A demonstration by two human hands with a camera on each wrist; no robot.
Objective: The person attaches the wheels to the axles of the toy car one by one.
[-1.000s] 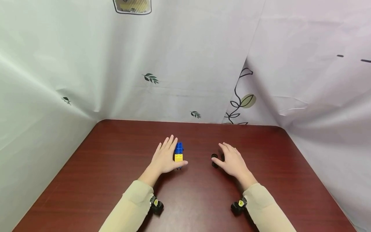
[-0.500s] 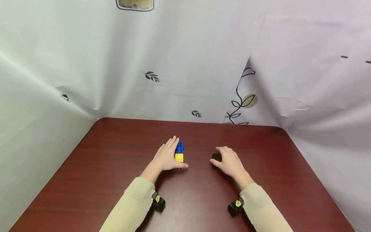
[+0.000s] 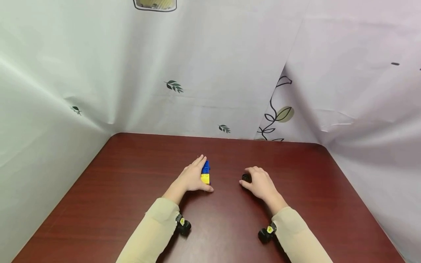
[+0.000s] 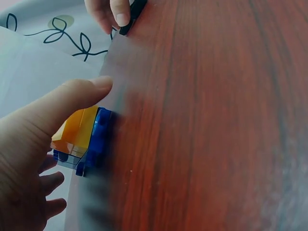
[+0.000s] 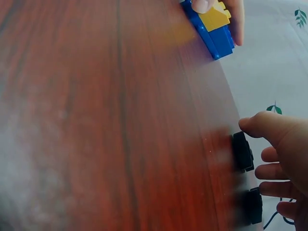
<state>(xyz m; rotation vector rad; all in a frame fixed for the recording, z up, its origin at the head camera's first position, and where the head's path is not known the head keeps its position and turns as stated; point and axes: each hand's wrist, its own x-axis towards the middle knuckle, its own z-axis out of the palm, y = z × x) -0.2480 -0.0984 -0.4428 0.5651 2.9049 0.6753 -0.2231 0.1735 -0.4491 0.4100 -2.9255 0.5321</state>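
Observation:
My left hand (image 3: 190, 178) is around the near left side of a toy truck of yellow and blue building blocks (image 3: 205, 179). In the left wrist view its thumb stretches over the yellow block (image 4: 83, 129), fingers on the far side; the truck has a clear windshield piece (image 4: 72, 156). My right hand (image 3: 262, 185) hovers with thumb and fingers spread at two black toy wheels. In the right wrist view, one wheel (image 5: 243, 151) is by the thumb tip and the other wheel (image 5: 252, 206) beside the fingers. The head view shows just one wheel (image 3: 246, 178); the hand hides the other.
The dark red wooden table (image 3: 223, 226) has rounded far corners. A pale curtain (image 3: 210, 65) with printed leaves hangs behind it and along both sides. Each wrist wears a small black camera, the left camera (image 3: 184, 227) and the right camera (image 3: 265, 235).
My left hand has shifted right, covering more of the truck. The right hand has moved slightly left and its fingers have drawn in over the wheels.

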